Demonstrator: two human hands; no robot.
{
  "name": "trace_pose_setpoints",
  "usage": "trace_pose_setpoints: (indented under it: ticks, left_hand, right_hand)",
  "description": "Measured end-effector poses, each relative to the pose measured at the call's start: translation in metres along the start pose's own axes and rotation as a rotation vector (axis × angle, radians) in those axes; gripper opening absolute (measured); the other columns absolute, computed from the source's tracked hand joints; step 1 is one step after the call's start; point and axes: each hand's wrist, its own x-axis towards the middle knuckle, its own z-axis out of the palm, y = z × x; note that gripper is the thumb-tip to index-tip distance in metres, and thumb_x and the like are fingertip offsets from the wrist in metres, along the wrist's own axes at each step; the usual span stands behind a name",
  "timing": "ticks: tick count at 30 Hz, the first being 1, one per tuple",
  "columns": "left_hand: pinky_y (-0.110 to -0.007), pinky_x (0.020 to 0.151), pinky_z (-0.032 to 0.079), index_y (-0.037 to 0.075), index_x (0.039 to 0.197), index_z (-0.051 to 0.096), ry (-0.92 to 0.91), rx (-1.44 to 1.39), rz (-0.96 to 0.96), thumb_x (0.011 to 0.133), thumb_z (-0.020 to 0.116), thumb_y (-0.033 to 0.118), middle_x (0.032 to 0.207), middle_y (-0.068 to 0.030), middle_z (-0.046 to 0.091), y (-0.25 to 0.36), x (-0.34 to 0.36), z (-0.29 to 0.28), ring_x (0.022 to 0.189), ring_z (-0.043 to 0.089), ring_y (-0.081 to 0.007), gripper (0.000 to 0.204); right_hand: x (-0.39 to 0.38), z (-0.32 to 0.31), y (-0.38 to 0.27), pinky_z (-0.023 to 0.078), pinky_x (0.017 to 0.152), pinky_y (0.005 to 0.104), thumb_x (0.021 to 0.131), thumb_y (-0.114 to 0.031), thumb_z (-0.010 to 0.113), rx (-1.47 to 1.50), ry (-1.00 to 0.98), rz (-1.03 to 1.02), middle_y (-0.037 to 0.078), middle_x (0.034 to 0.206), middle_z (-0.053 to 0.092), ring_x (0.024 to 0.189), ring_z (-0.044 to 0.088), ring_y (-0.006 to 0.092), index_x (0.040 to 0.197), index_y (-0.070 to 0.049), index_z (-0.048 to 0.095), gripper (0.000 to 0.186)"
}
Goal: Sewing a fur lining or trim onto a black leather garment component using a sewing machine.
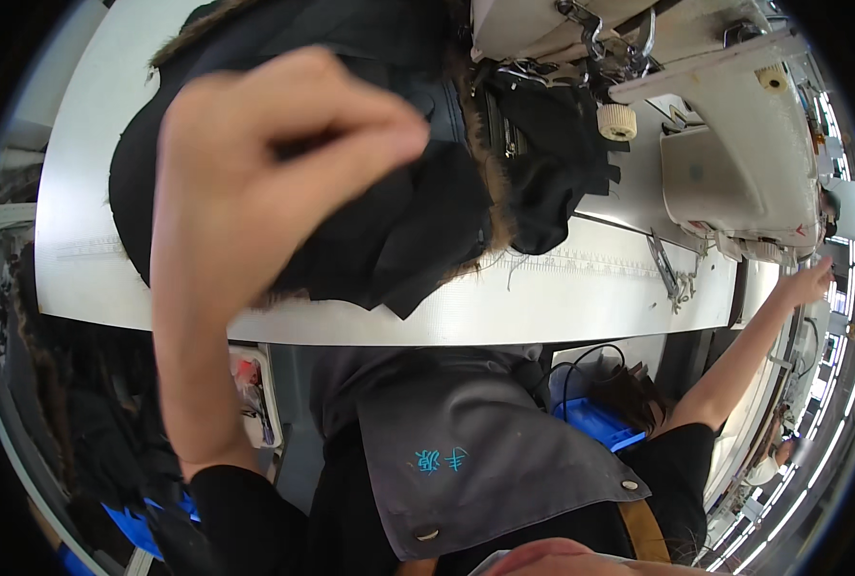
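Note:
My left hand [274, 144] is raised over the black fabric piece [379, 226], its thumb and fingers curled together in a pinch. It is blurred, and anything between the fingertips is too small to make out. The fabric lies on the white table with brown fur [490, 182] along its edge, and a zipper [510, 139] shows near the sewing machine. My right arm stretches far out to the right. My right hand [811, 283] is beside the right end of the sewing machine [734, 163], its fingers too small and indistinct to read.
A pair of metal tweezers or snips [665, 269] lies on the white table [350, 329] below the machine. Ruler markings run along the tabletop. Below are a blue bin [595, 422], a small tray [254, 394] and a dark pile of furry material [91, 403] at left.

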Motion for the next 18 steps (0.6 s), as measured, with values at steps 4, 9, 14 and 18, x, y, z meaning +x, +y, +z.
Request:
trace_pose_setpoints:
  ticks: [4,9,14,18]
  left_hand:
    - [-0.025,0.058,0.04,-0.003,0.085,0.07,-0.157,0.162,0.082,0.079,0.067,0.009,0.071,-0.0065,0.06,-0.017,0.044,0.015,0.063,0.055,-0.0128,0.014]
    - [-0.031,0.065,0.048,-0.003,0.086,0.069,-0.152,0.262,0.122,0.076,0.068,0.012,0.077,-0.0132,0.065,-0.053,0.056,0.041,0.069,0.064,-0.0255,0.018]
    - [-0.031,0.067,0.048,-0.002,0.086,0.071,-0.112,0.279,-0.076,0.076,0.068,0.016,0.076,-0.0131,0.067,-0.063,0.054,0.043,0.07,0.065,-0.0256,0.02]
    - [-0.031,0.07,0.049,0.0,0.087,0.071,-0.095,0.283,-0.169,0.074,0.069,0.018,0.076,-0.0131,0.069,-0.062,0.058,0.046,0.071,0.066,-0.0252,0.022]
  right_hand:
    - [0.062,0.029,0.086,0.052,0.088,0.0407,0.093,-0.034,0.059,0.538,-0.282,0.413,0.016,0.122,0.057,0.108,0.059,0.0288,0.126,0.007,0.049,0.054]
    - [0.083,0.029,0.08,0.052,0.092,0.0428,0.093,-0.039,0.057,0.406,-0.413,0.554,0.018,0.123,0.056,0.11,0.057,0.0299,0.123,0.007,0.052,0.055]
    - [0.067,0.038,0.072,0.048,0.097,0.0475,0.097,-0.039,0.05,0.456,-0.448,0.546,0.018,0.13,0.051,0.116,0.053,0.0322,0.13,0.004,0.045,0.055]
    - [0.002,0.031,0.079,0.042,0.103,0.0493,0.099,-0.039,0.041,0.729,-0.395,0.391,0.014,0.137,0.046,0.123,0.048,0.0327,0.139,-0.005,0.039,0.052]
